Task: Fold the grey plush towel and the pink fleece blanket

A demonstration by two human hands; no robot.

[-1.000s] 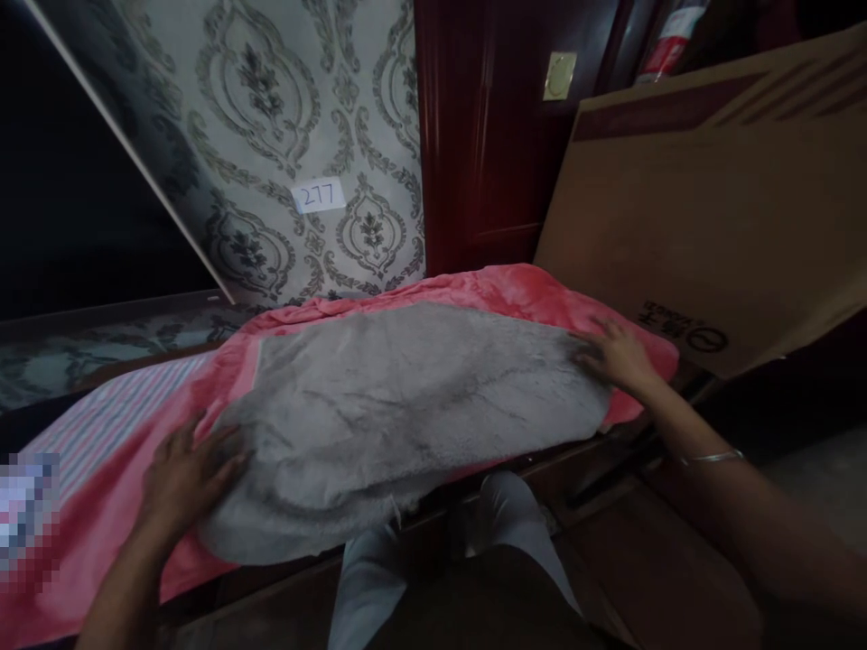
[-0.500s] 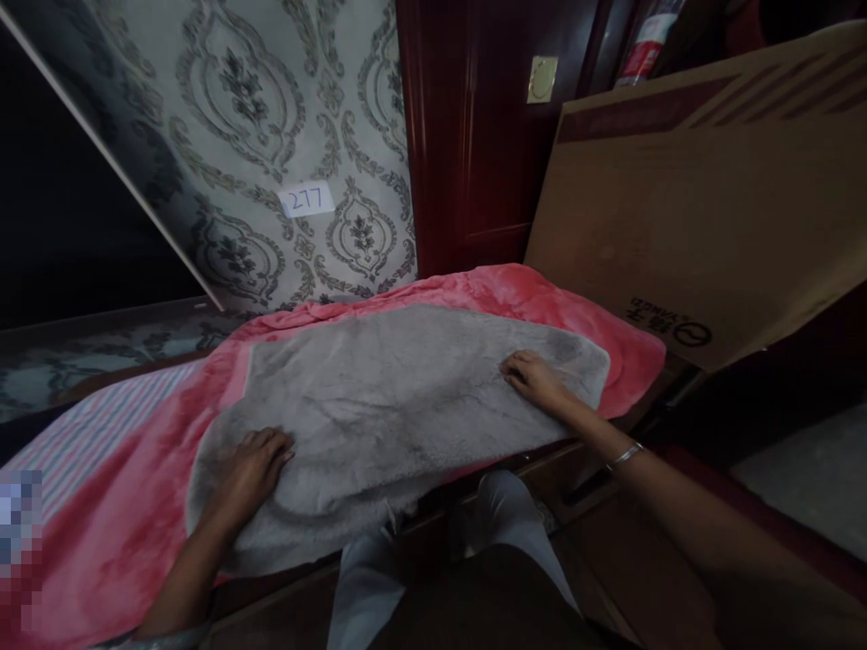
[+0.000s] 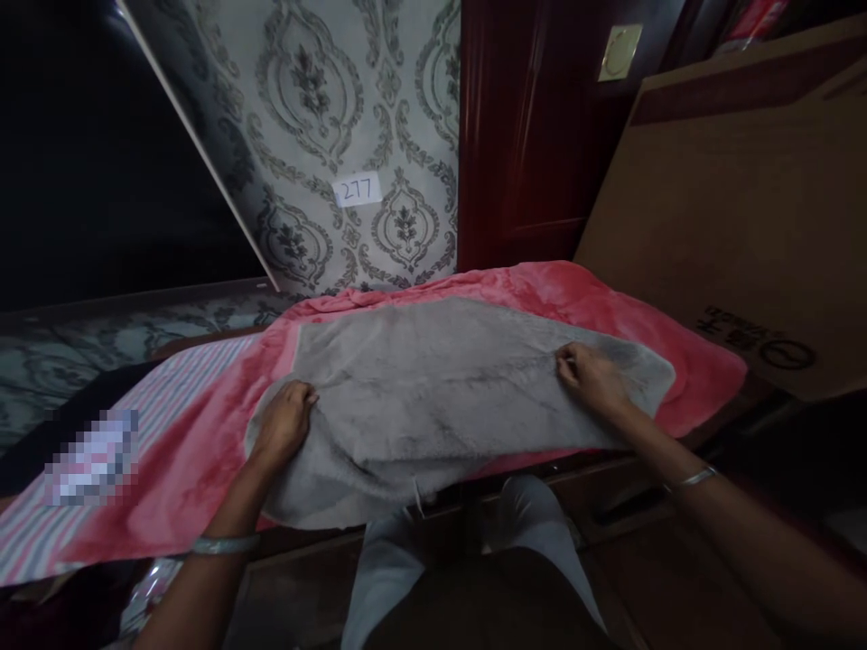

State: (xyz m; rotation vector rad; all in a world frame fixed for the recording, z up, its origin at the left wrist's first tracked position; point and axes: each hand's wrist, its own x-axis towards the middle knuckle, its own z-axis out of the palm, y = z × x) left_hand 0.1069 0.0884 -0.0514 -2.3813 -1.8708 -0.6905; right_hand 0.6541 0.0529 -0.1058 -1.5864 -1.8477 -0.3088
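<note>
Where the patterned wallpaper (image 3: pixel 312 81) faces you, a white paper label (image 3: pixel 358 189) carries the handwritten number "277". On the cardboard box (image 3: pixel 731 208) to your right, dark print and a round logo stand upside down near the lower edge; the lettering is too blurred for you to read with certainty. Above the box, a red label (image 3: pixel 757 20) shows at the top edge of your view, its wording unreadable.

The grey cloth (image 3: pixel 426 397) lies in front of you, beneath and between your two hands, on top of a pink blanket (image 3: pixel 704 388) that shows along its far side and beyond both ends. Your left hand (image 3: pixel 284 424) rests on the cloth's left end, fingers curled and close together. Your right hand (image 3: pixel 592 379) is on the cloth toward its right end, thumb and fingertips drawn together; it is slightly blurred. You cannot tell whether either hand has caught a fold. A crease runs across the cloth between them. Past the blanket, at your left, lies a striped sheet (image 3: pixel 196 366).
</note>
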